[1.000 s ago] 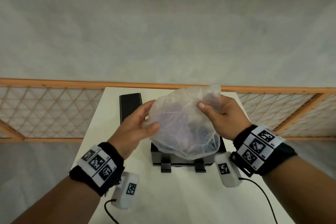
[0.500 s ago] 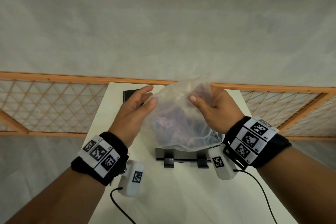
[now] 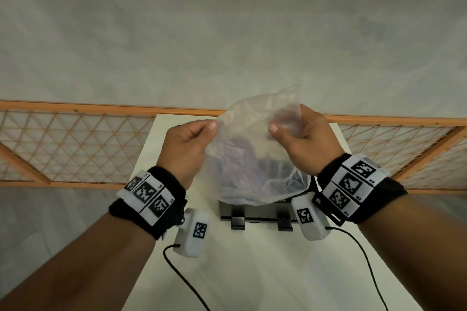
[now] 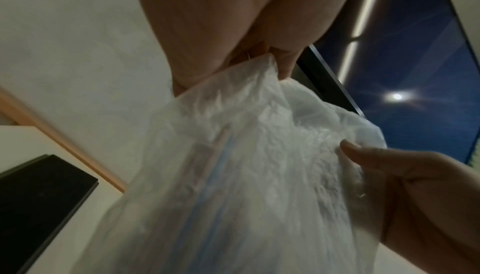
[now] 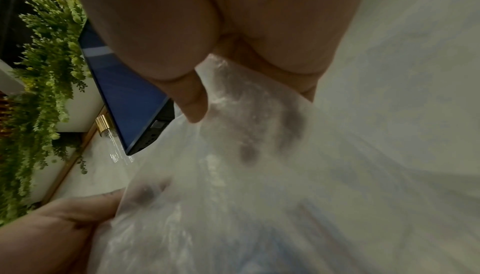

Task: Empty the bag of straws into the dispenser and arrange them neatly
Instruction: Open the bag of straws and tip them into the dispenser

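A thin, cloudy plastic bag hangs in the air above the black dispenser on the white table. Pale coloured straws show dimly through its film. My left hand pinches the bag's upper left edge between thumb and fingers. My right hand grips the upper right edge, thumb in front and fingers behind the film. In the left wrist view the bag fills the middle, with the right hand at its side. The bag also fills the right wrist view. Most of the dispenser is hidden behind the bag.
A black flat piece lies on the table to the left of the bag. An orange lattice railing runs behind the table. Cables trail from both wrist cameras over the near table. A blue screen and green plants stand off to one side.
Both hands lifted the bag higher off the dispenser. My left hand moved from the bag's side up to its top edge and now pinches it; the right hand kept its grip.
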Available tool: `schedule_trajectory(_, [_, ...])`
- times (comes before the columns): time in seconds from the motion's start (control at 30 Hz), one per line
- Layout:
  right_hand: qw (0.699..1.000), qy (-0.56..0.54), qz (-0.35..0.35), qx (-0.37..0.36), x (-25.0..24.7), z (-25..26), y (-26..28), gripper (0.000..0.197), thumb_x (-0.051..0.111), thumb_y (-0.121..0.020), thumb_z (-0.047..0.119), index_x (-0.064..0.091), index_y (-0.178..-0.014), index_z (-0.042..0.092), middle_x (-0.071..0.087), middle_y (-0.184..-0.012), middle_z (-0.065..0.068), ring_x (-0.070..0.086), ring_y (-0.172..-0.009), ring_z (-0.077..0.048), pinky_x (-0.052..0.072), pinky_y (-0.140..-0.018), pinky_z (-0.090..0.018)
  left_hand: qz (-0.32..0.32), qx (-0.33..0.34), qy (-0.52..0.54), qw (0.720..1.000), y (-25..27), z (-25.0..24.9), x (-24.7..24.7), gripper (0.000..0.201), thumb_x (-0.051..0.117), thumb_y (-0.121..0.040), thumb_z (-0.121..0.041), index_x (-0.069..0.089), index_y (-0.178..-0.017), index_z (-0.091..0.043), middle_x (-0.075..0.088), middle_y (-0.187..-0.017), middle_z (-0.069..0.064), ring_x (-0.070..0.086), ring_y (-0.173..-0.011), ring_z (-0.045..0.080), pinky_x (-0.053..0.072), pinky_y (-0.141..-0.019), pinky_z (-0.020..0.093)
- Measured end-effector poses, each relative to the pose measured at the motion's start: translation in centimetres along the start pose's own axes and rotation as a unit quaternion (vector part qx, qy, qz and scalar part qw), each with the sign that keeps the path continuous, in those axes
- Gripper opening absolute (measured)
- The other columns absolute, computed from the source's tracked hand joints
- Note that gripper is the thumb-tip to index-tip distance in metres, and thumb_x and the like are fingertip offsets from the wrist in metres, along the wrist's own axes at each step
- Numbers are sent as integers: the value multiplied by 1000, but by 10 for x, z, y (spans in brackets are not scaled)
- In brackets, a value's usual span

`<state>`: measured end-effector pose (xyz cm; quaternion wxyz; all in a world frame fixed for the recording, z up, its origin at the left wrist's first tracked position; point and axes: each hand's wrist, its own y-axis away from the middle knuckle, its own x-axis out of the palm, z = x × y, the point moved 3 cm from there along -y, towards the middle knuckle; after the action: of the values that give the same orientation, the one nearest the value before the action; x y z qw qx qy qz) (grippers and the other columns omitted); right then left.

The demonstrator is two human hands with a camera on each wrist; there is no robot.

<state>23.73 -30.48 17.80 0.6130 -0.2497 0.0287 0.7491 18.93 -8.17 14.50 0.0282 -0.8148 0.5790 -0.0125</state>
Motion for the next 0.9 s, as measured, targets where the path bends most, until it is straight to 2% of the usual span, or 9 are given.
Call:
schedule_trajectory(0.07, [1000, -9, -3, -15, -1, -2, 0, 57, 78, -79, 40, 52, -128, 26, 68, -115, 9, 65, -110, -11, 53, -97, -40, 2, -13, -11, 1000, -4, 0, 4, 19, 62, -99, -15, 77, -102, -5, 77, -97, 8, 72, -98, 27, 54, -98, 48])
schedule_trajectory(0.13, [1000, 2, 2, -22, 1, 0, -2, 68, 79, -76, 45, 48, -134, 29, 65, -120, 11, 61, -116, -8, 50, -100, -37, 16, -12, -42, 999, -8, 1, 8, 20, 61, -99, -16, 77, -90, -8, 74, -87, 2, 68, -87, 20, 54, -92, 45])
schedule_trajectory(0.27, [998, 53, 11, -11, 5, 4, -10, 7, 71, -91, 30, 67, -95, 27, 72, -93, 13, 69, -91, -7, 53, -87, -33, 18, -12, -23, 999, -13, -1, 12, 36, 71, -90, -35, 66, -77, -2, 63, -79, 9, 57, -76, 21, 48, -78, 38])
schedule_trajectory(0.37, [999, 36, 13, 4, 8, 5, -17, 3, 67, -94, 25, 67, -93, 23, 74, -91, 8, 70, -88, -12, 55, -84, -35, 6, -9, -97, 995, -19, 2, 12, 38, 75, -87, -38, 61, -75, -5, 59, -71, 2, 54, -68, 18, 45, -68, 33])
schedule_trajectory(0.47, [998, 47, 33, -12, 13, 11, -19, 4, 66, -95, 22, 67, -91, 23, 73, -88, 8, 69, -83, -9, 54, -79, -32, 9, -22, -158, 987, -23, 9, 12, 42, 65, -91, -44, 57, -80, -4, 57, -71, 2, 54, -67, 22, 45, -66, 35])
schedule_trajectory(0.57, [997, 66, 41, -21, 18, 15, -20, 13, 64, -95, 24, 69, -96, 11, 73, -91, -1, 68, -86, -16, 55, -84, -39, -13, -4, -208, 978, -24, 13, 11, 39, 55, -98, -42, 53, -78, -8, 55, -72, 1, 53, -68, 23, 46, -67, 38])
schedule_trajectory(0.67, [996, 71, 42, -21, 21, 16, -23, 25, 61, -92, 34, 67, -96, 9, 72, -91, -7, 68, -87, -24, 55, -82, -45, -23, -3, -216, 976, -23, 19, 8, 40, 50, -99, -45, 47, -71, -16, 52, -70, 0, 51, -69, 24, 44, -69, 38])
schedule_trajectory(0.8, [993, 95, 66, -17, 26, 12, -21, 12, 63, -95, 24, 69, -101, 16, 74, -94, 5, 68, -90, -13, 55, -87, -37, 45, -35, -184, 981, -23, 28, 5, 65, 41, -85, -67, 66, -96, -8, 70, -97, 16, 68, -93, 36, 55, -90, 53])
schedule_trajectory(0.9, [994, 98, 42, 2, 22, 8, -23, 12, 64, -95, 25, 67, -103, 16, 73, -97, 5, 69, -94, -14, 55, -90, -39, 63, -37, -116, 991, -22, 22, -2, 69, 40, -83, -76, 69, -107, -18, 72, -110, 7, 67, -107, 29, 51, -99, 53])
